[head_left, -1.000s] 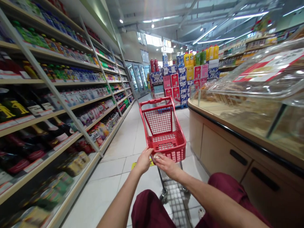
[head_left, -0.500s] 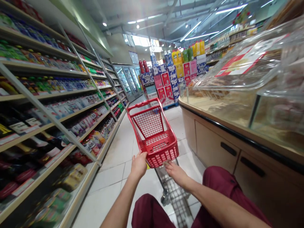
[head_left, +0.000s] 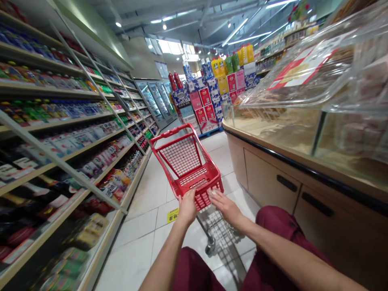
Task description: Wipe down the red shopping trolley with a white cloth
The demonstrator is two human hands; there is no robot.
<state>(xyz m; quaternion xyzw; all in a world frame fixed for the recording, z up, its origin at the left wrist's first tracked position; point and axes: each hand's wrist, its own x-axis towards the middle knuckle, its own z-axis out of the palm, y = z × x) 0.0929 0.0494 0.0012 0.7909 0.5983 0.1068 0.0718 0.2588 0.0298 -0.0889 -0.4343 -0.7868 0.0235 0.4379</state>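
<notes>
A red plastic shopping cart (head_left: 184, 165) stands before me, its handle at the far side and its basket front facing me. My left hand (head_left: 188, 208) is closed on the near rim of the basket, left of its middle. At the right part of the basket's front is my right hand (head_left: 226, 208), its fingers bent against the slats. Under those fingertips shows a small pale crumpled thing (head_left: 212, 194), perhaps a wipe or cloth; its kind is unclear. No goods show in the basket. Below, a caster wheel (head_left: 210, 245) rests on the tiles.
Shelves of bottles and packs (head_left: 69, 141) line the left. A wooden display counter (head_left: 266, 165) with clear covers stands close on the right. Ahead are stacked drink cartons (head_left: 206, 105) and glass-door fridges (head_left: 154, 101). A yellow sticker (head_left: 173, 215) is on the floor.
My left hand has shifted right along the basket's near rim. The right hand has risen a little on the basket front. The view has turned slightly, and the floor sticker now shows more fully.
</notes>
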